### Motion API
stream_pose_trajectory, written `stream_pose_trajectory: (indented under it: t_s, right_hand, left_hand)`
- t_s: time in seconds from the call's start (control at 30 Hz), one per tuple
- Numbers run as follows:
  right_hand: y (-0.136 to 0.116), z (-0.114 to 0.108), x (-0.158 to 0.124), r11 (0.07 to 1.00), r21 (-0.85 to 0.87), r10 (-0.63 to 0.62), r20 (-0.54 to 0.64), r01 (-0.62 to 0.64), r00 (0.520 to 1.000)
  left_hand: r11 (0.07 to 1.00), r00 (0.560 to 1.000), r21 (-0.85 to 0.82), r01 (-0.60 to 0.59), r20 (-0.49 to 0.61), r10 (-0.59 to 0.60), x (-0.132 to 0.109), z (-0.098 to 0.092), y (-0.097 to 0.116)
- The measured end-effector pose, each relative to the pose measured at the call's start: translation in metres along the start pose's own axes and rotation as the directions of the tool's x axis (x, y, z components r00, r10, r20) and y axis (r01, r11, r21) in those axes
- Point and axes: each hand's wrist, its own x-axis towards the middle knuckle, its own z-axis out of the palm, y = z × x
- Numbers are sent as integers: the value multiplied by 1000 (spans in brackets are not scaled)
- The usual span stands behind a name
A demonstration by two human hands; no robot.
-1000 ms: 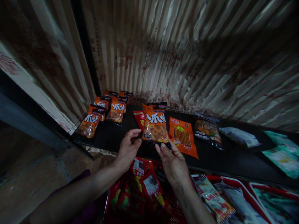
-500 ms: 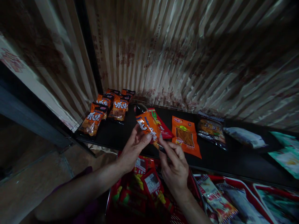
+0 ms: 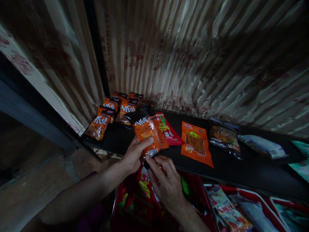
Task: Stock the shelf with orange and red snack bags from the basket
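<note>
An orange and black snack packet (image 3: 146,130) is held in the air above the shelf's front edge, its back seam and barcode label facing me. My left hand (image 3: 136,153) grips its lower left side, thumb across the front. The fingers of my right hand (image 3: 165,180) pinch its dark bottom end. Behind the held packet, a red packet (image 3: 170,130) lies on the black shelf (image 3: 169,158). To its right is an orange packet of brown sticks (image 3: 196,144). Several matching orange and black packets (image 3: 100,124) are grouped at the shelf's left end.
Farther right on the shelf lie a dark snack packet (image 3: 224,135), a whitish packet (image 3: 263,146) and green packets (image 3: 300,164). Below the shelf stand a red basket (image 3: 205,193) of red packets and a second basket (image 3: 259,196). A dark post (image 3: 96,48) and a paper-covered wall (image 3: 183,54) stand behind.
The held packet has turned over from its printed front to its seamed back. My right hand has moved left and down to its bottom end. The view has shifted slightly.
</note>
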Motion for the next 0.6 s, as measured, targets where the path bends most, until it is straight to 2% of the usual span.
stream_pose_trajectory:
  t_s: [0.07, 0.1, 0.13, 0.2, 0.23, 0.27, 0.3, 0.33, 0.37, 0.43, 0.6]
  right_hand:
    - [-2, 1, -1, 974, 127, 192, -42, -186, 980]
    - [-2, 1, 0, 923, 209, 340, -58, -322, 939]
    - [-2, 1, 1, 834, 303, 497, -46, -462, 867]
    - [0, 2, 4, 550, 491, 744, 80, -676, 664]
    - [1, 3, 7, 379, 567, 810, 180, -731, 559]
    - [3, 4, 9, 208, 629, 839, 278, -749, 467]
    - [5, 5, 11, 54, 676, 843, 363, -735, 396]
    - [7, 6, 12, -72, 713, 836, 425, -698, 348]
    - [9, 8, 13, -167, 741, 826, 465, -651, 318]
    - [11, 10, 14, -272, 778, 814, 500, -566, 297]
    - [9, 14, 12, -343, 806, 817, 509, -483, 270]
  left_hand:
    - [1000, 999, -12, 24, -37, -24, 4, -3, 4]
    - [999, 998, -21, 37, -55, -38, 6, -5, 7]
    - [998, 996, -33, 48, -71, -51, 8, -6, 9]
    - [996, 993, -58, 69, -86, -74, 11, -7, 13]
    - [995, 993, -67, 78, -88, -83, 11, -8, 14]
    - [994, 992, -73, 84, -85, -90, 11, -8, 14]
    - [993, 993, -76, 89, -76, -95, 11, -8, 14]
    - [993, 993, -74, 94, -64, -99, 11, -8, 13]
    - [993, 994, -67, 98, -49, -101, 10, -9, 12]
    - [993, 994, -46, 111, -14, -112, 9, -10, 9]
    - [992, 990, -5, 129, 54, -128, 8, -11, 6]
